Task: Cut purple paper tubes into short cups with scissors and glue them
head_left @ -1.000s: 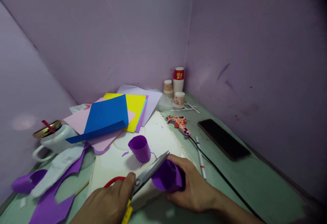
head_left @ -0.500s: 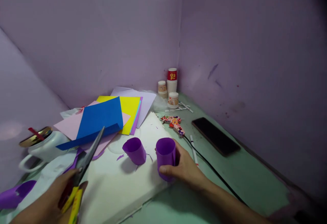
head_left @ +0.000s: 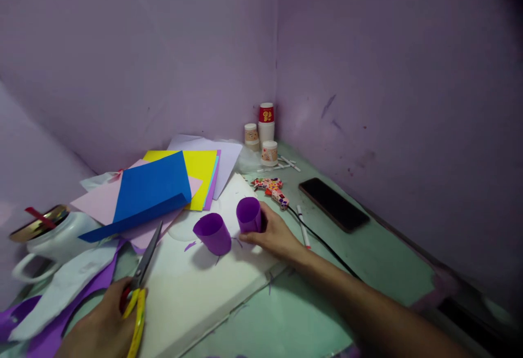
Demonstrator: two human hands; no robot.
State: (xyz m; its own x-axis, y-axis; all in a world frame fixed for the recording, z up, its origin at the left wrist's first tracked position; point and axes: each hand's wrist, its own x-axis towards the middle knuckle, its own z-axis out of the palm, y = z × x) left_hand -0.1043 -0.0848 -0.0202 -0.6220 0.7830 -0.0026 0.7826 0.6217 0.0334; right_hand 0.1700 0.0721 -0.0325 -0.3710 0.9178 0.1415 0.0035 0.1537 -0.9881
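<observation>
Yellow-handled scissors are in my left hand, their dark blades pressed together and pointing up and away. My right hand has its fingers and thumb around a purple paper tube, held at the right side of a white board. Just left of that tube, a second purple paper tube stands on the board with its open end up. Small purple scraps lie beside it.
Coloured paper sheets pile up behind the board. At left are a white mug and purple offcuts. Paper cups, a patterned glue gun with a black cord, a marker and a phone occupy the right side.
My right hand has moved the purple tube up and left, closer to the standing one. My left hand with the scissors has shifted slightly right and lower. The view has shifted a little.
</observation>
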